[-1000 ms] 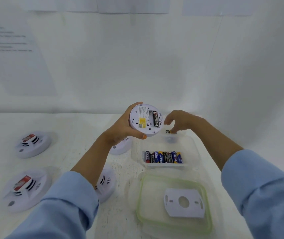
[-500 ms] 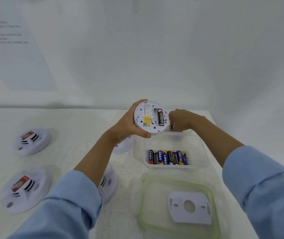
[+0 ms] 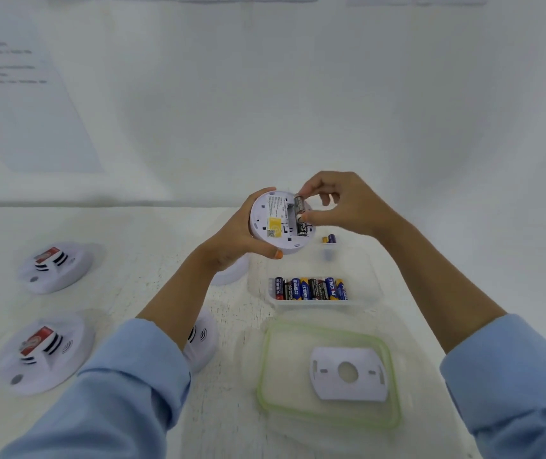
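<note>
White plastic smoke detector (image 3: 278, 225) is held above the table (image 3: 132, 260), back side toward the head camera, the left hand (image 3: 237, 238) curled round its left rim to steady it while the right hand (image 3: 342, 207) pinches a battery (image 3: 298, 204) over the bay at its right edge, with open air above the battery box (image 3: 371, 276).

A white desk (image 3: 83, 226) meets a plain white wall (image 3: 298, 111). A printed sheet (image 3: 16, 94) hangs on the wall at left. The light is soft and even.
</note>
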